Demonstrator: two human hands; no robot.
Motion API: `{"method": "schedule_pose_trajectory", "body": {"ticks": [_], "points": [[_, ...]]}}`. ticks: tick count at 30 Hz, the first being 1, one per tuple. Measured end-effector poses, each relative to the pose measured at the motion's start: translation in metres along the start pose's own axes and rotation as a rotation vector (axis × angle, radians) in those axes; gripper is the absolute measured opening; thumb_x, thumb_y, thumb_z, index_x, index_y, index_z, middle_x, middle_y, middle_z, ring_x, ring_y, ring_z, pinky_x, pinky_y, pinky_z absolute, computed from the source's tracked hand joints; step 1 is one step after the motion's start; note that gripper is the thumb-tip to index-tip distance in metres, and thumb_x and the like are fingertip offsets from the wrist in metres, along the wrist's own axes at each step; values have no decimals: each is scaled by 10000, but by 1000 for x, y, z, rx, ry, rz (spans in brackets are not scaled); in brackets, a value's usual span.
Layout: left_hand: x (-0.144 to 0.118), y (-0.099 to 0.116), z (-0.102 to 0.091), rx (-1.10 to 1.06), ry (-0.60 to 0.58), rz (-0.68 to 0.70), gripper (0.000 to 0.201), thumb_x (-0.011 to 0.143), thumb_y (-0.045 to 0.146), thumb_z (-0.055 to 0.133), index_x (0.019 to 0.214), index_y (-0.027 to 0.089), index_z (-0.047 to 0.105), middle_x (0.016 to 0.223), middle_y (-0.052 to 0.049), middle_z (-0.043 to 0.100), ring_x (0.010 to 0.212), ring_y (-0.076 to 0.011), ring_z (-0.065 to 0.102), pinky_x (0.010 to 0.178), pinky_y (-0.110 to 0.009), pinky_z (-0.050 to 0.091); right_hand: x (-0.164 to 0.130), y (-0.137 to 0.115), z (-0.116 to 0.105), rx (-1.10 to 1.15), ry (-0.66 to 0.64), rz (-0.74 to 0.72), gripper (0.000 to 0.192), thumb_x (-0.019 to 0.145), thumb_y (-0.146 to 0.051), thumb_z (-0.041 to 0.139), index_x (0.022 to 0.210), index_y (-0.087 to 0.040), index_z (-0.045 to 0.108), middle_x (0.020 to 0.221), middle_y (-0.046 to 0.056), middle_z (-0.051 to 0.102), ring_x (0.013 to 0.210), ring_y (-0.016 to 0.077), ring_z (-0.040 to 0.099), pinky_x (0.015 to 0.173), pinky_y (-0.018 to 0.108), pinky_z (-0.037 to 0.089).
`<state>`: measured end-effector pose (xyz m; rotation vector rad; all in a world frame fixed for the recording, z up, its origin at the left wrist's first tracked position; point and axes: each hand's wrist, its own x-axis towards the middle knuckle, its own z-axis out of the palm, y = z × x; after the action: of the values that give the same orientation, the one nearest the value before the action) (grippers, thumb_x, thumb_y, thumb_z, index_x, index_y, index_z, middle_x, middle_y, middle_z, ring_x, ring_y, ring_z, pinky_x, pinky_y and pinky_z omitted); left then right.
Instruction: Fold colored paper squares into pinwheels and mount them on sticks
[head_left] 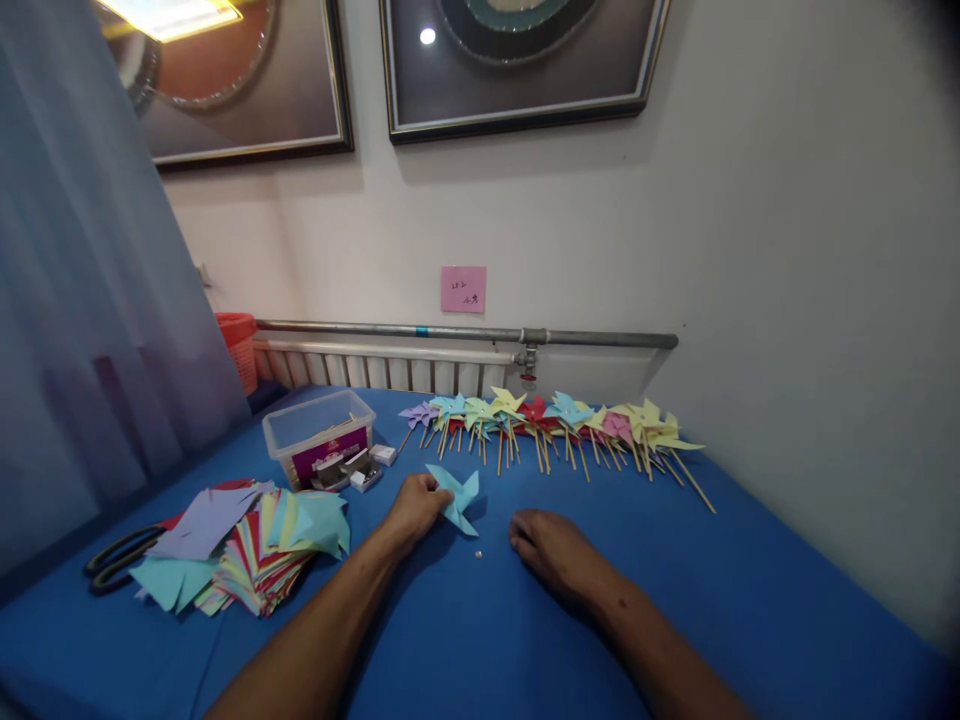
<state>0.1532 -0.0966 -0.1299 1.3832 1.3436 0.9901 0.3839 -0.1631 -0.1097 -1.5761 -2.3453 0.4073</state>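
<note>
Between the thumb and fingers of my left hand is a light blue paper pinwheel, its blades folded in, held just over the blue tablecloth. My right hand lies curled on the cloth to the right of the pinwheel, apart from it. Its fingertips are tucked under, so whatever they may hold is hidden. A tiny shiny piece, too small to name, lies on the cloth between my hands.
Finished pinwheels on sticks lie in a row along the back. At left are cut paper sheets, black-handled scissors, a clear plastic tub and small open boxes. A pipe runs along the wall behind.
</note>
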Motion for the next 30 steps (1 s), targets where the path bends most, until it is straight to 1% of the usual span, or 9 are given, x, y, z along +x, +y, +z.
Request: {"method": "schedule_pose_trajectory", "body": {"ticks": [3,7,11,16,21,26,30], "points": [[0,0,0,12,-6,9,142,709,196,643,594,158,569,488,38,501,423,-75,390,451,-210,240,1,1,1,18,28,23,87,861,-183,549,792,-213,594,823,28,678,744,167,573,668,275,322],[-2,1,-1,11,-9,22,129,704,210,655,609,152,589,501,38,504,432,-74,394,459,-208,259,2,1,1,20,36,37,154,913,-214,505,782,-210,585,822,39,683,750,172,589,669,275,327],[-4,4,-1,42,8,17,137,715,197,645,601,156,580,489,42,491,430,-75,390,450,-210,249,3,-3,0,-61,25,92,204,949,-234,483,780,-202,594,823,61,690,755,181,594,672,283,322],[-4,4,0,30,11,9,168,707,199,670,582,162,564,491,43,497,432,-75,393,452,-211,261,7,2,4,-32,99,161,74,901,-200,544,855,-210,601,886,47,694,798,180,599,689,271,329],[-4,4,0,26,3,-2,155,712,200,645,586,165,562,484,37,496,427,-83,392,453,-221,255,7,8,5,9,159,93,117,883,-138,506,863,-216,592,901,31,670,820,171,590,730,264,358],[-5,5,0,3,-19,4,130,699,210,648,597,162,582,494,32,508,435,-85,399,453,-220,251,6,4,7,52,158,7,128,888,-142,497,858,-213,599,911,32,658,844,171,593,763,269,382],[-5,5,0,9,7,11,141,695,202,647,582,160,574,490,33,509,430,-78,398,452,-211,253,7,0,10,46,137,-47,84,894,-185,538,859,-216,609,916,30,650,860,174,594,770,271,392]]}}
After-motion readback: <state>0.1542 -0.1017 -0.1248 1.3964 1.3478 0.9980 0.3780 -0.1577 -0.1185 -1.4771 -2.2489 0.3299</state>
